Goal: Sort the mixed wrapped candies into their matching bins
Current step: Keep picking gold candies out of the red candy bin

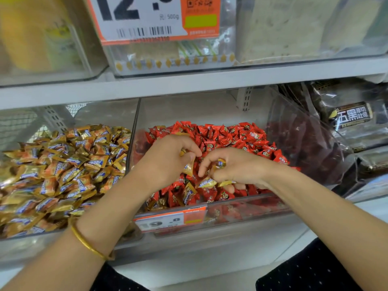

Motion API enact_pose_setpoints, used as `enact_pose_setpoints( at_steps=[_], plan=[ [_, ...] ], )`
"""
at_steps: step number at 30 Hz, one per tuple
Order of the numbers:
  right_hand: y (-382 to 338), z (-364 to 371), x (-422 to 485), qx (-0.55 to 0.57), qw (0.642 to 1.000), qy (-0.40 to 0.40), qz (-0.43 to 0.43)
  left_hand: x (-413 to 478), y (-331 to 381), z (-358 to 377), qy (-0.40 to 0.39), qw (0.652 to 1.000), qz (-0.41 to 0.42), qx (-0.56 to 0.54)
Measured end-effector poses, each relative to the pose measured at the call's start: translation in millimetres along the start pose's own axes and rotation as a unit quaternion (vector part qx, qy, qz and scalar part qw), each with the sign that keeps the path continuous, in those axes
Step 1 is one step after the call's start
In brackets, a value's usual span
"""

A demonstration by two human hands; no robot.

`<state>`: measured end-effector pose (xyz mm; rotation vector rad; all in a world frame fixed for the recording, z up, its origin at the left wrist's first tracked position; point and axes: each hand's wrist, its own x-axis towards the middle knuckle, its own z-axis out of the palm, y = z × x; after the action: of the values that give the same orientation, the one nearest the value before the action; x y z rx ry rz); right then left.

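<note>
Both my hands inside red bin (262, 206). Left hand (168, 160) pinching one gold candy (188, 168); right hand (235, 166) curled round several more. Another stray (189, 194) lies by red bin's front wall. I'd pinch wrapper ends, leave red candies (231, 133) behind, drop into gold bin (117, 114), left of red bin.

Lower shelf (210, 267) carries 3 clear bins side by side: left bin (105, 114) heaped w/ gold candies (63, 175), mid bin (189, 110) w/ red candies (231, 135) plus a few gold ones mixed in at the front, right bin (294, 114) w/ dark red stuff, too blurred to tell. Dark packets (348, 116) sit at far right, beside that bin. Upper shelf (189, 85) holds more clear bins, the mid one (168, 68) w/ a price tag (136, 17) on its front.
</note>
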<state>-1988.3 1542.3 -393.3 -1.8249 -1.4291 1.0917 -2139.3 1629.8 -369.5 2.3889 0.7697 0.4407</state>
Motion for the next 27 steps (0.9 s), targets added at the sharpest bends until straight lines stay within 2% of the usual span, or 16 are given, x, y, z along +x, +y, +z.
enact_pose_setpoints(
  at_steps=[2,5,8,10,14,20,27],
  plan=[
    [-1.3,3.7,1.7,0.001,1.0,0.004,0.006,-2.4,-2.4,-1.2,-0.034,0.999,0.0,0.041],
    [0.0,4.9,2.6,-0.015,0.999,-0.011,0.038,-6.8,-8.3,1.4,-0.13,0.98,0.032,0.145],
    [-0.4,2.6,-0.1,-0.038,0.997,-0.058,0.04,-9.2,-12.2,5.0,-0.214,0.949,0.051,0.225],
    [-1.1,1.8,-1.5,-0.071,0.992,-0.101,0.033,-8.7,-12.5,6.5,-0.237,0.934,0.071,0.257],
    [5.4,2.2,7.4,-0.135,0.971,-0.185,0.064,-5.3,-12.7,10.9,-0.231,0.93,0.077,0.275],
    [-0.2,9.1,12.3,-0.193,0.949,-0.232,0.094,-5.8,-13.6,10.5,-0.207,0.944,0.074,0.246],
    [-1.1,17.8,16.7,-0.202,0.925,-0.296,0.123,-5.5,-12.6,6.3,-0.206,0.953,0.061,0.215]
  ],
)
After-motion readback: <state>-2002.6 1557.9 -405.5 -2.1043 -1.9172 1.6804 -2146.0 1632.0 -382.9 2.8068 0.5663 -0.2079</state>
